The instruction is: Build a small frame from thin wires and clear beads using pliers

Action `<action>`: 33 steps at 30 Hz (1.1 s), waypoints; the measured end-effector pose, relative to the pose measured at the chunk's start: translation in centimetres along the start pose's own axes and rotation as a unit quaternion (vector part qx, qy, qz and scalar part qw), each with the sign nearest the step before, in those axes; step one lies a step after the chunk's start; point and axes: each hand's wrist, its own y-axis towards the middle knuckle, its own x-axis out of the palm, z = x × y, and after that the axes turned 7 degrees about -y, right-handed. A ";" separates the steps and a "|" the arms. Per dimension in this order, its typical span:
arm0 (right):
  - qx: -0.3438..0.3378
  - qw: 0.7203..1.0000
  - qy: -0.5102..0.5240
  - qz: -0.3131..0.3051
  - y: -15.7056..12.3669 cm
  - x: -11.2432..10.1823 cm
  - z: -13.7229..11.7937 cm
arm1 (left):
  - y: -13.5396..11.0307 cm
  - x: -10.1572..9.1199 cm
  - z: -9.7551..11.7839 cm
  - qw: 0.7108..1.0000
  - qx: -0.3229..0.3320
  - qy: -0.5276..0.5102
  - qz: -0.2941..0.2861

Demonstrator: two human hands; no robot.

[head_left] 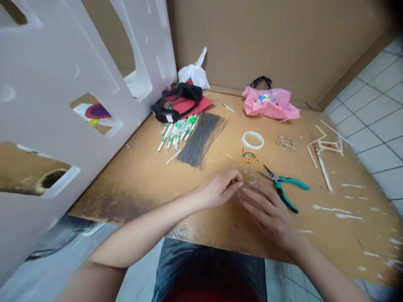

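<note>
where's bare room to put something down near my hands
Bare board lies between the foam panel and the wire bundle, left of your left hand. Another patch, white-flecked, lies right of the pliers, below the stick frame. It's crowded at the back left, around the red sheet.

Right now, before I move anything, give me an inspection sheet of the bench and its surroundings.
Surface: scuffed wooden board, white-spattered at right.
Job's things: thin strand, too fine to identify; teal-handled pliers beside it.
Clutter: bundle of dark wires, rubber bands, white tape roll, pink plastic bag.
Grippers: left hand pinches the strand; right hand open, fingers beside it.
Cables: nothing seen.
Surroundings: white foam panel, cardboard wall, tiled floor.
</note>
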 end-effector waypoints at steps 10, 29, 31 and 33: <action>0.209 0.970 -0.115 -0.047 -3.9 -2.5 4.8 | -0.2 -0.4 0.9 1.000 0.010 0.007 -0.014; 0.318 0.906 -0.099 -0.262 -4.4 -8.4 8.0 | 0.0 -0.7 0.5 1.000 0.001 0.008 -0.011; 0.254 0.931 -0.125 -0.232 -3.5 -9.9 6.4 | 0.0 -0.8 0.6 0.999 -0.005 0.032 -0.010; 0.216 0.928 -0.206 -0.226 -2.1 -10.7 4.4 | 0.0 -0.8 0.9 0.999 -0.012 0.049 -0.012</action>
